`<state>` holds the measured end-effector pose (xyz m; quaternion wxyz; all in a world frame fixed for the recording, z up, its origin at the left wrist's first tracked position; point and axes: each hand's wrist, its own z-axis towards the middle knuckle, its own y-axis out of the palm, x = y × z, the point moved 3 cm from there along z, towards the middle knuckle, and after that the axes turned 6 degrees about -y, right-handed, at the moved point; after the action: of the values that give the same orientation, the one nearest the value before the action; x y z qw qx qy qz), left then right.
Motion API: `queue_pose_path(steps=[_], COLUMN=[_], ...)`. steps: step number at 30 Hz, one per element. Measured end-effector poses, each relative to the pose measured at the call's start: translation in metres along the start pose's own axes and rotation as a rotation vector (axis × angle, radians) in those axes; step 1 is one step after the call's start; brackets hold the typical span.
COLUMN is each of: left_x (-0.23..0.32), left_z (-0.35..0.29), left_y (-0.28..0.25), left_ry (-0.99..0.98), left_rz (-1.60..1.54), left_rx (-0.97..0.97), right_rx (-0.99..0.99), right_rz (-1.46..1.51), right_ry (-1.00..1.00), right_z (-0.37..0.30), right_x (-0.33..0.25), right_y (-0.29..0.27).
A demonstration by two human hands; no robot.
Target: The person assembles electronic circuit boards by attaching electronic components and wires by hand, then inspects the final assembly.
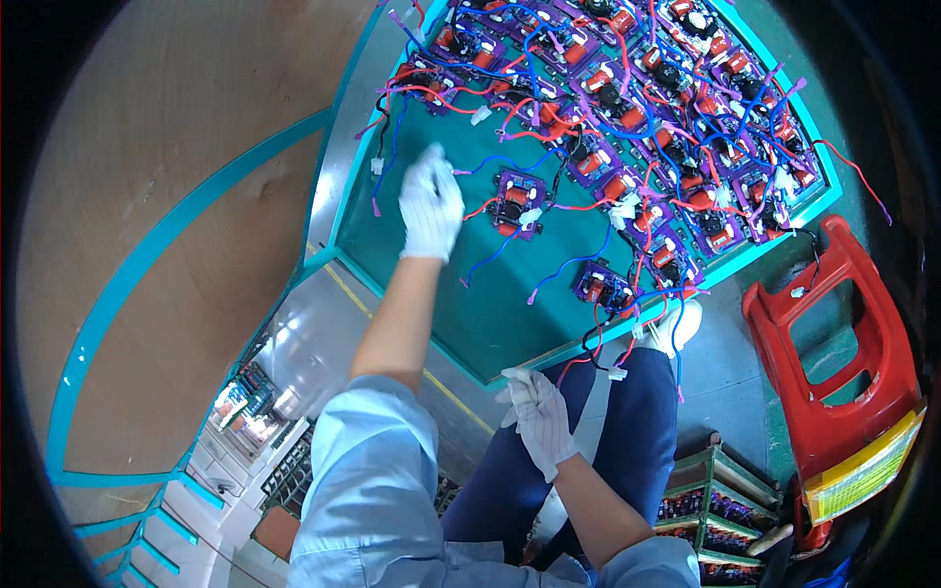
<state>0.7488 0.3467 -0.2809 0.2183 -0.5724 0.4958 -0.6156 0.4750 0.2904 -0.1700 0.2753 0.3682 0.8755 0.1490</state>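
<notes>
My left hand (pixel 431 208), in a white glove, reaches over the bare left part of a green tray (pixel 421 314). Its fingers are extended and slightly bent, and nothing shows in them. A purple circuit board (pixel 517 204) with red and black parts and red and blue wires lies just right of it. My right hand (pixel 541 421), also white-gloved, is by the tray's near rim, above my lap. Its fingers are curled together; whatever they may hold is hidden. Another wired board (pixel 603 287) lies near the tray's front edge, with wires hanging over it.
Many wired boards (pixel 676 127) crowd the tray's far and right side. A red plastic stool (pixel 784 392) stands at right with a yellow item (pixel 863 470) on it. Racks of boards (pixel 711 500) sit lower right. Wooden panels (pixel 196 196) with green edging fill the left.
</notes>
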Motion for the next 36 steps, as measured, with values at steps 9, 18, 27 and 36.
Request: queue_pose_path(steps=[9, 18, 27, 36], left_x=[0.016, 0.011, 0.032, 0.029], left_z=[-0.069, -0.003, 0.010, 0.009], left_y=[0.031, 0.025, 0.029, 0.027], left_ry=[-0.527, -0.685, -0.682, -0.694], left_rz=[0.305, -0.128, -0.222, -0.170], left_rx=[-0.382, -0.148, -0.197, -0.179], right_rx=[0.015, 0.025, 0.011, 0.014], right_rz=[-0.009, 0.002, 0.023, 0.040], right_ry=[-0.016, -0.015, -0.001, -0.012], right_z=[0.003, 0.001, 0.000, -0.002], right_x=[0.011, 0.012, 0.007, 0.002], right_y=[-0.003, -0.006, -0.008, -0.016])
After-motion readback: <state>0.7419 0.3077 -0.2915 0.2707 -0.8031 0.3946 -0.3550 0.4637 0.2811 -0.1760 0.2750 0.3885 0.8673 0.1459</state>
